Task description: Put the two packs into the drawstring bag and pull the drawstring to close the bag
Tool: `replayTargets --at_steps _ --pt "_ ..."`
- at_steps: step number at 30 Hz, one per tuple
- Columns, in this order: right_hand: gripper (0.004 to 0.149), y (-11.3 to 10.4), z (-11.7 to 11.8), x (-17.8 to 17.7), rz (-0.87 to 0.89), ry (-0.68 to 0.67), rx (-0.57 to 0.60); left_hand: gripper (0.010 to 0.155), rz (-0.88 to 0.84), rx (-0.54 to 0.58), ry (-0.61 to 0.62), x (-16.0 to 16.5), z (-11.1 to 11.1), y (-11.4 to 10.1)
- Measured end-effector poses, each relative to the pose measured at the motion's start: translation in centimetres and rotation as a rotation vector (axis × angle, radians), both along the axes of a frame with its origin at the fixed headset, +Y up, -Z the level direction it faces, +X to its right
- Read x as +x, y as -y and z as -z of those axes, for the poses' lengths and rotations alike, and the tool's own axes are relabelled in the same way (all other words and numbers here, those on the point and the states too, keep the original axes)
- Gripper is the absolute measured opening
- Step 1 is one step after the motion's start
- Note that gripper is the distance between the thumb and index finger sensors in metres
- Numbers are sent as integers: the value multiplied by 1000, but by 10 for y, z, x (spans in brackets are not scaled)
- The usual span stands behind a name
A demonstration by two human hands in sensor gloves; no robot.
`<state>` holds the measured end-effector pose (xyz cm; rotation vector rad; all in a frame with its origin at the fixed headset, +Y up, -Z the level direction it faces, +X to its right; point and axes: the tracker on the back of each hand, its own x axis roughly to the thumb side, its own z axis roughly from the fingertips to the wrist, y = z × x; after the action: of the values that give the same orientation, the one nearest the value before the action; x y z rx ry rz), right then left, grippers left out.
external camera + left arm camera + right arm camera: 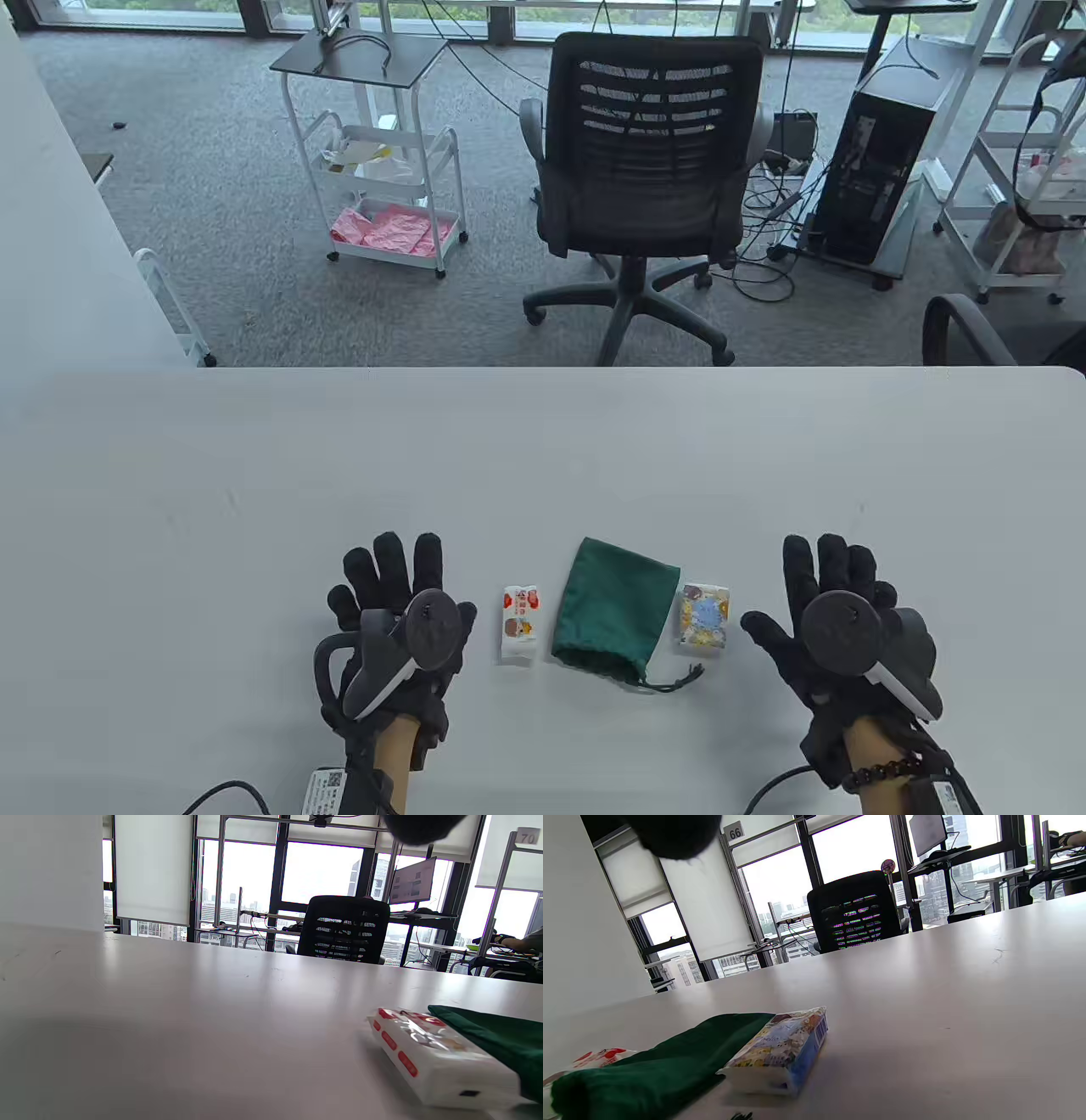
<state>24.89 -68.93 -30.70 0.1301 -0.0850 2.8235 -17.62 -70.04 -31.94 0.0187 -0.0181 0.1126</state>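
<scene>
Both our hands rest flat on the white table (543, 441), left hand (399, 620) and right hand (836, 628) with fingers spread, holding nothing. Between them the green drawstring bag (615, 620) lies flat, cord trailing, red-and-white pack (519, 624) left, blue-and-yellow pack (704, 617) right. Nothing is done yet: packing and cinching remain
</scene>
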Motion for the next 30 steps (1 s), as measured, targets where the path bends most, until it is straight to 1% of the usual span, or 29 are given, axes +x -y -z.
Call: replayTargets --at_steps 12,30 --pt "87 0 1 1 18 8 14 81 4 -2 6 2 2 1" --pt "87 -1 0 0 18 8 20 80 -8 9 13 4 -1 0"
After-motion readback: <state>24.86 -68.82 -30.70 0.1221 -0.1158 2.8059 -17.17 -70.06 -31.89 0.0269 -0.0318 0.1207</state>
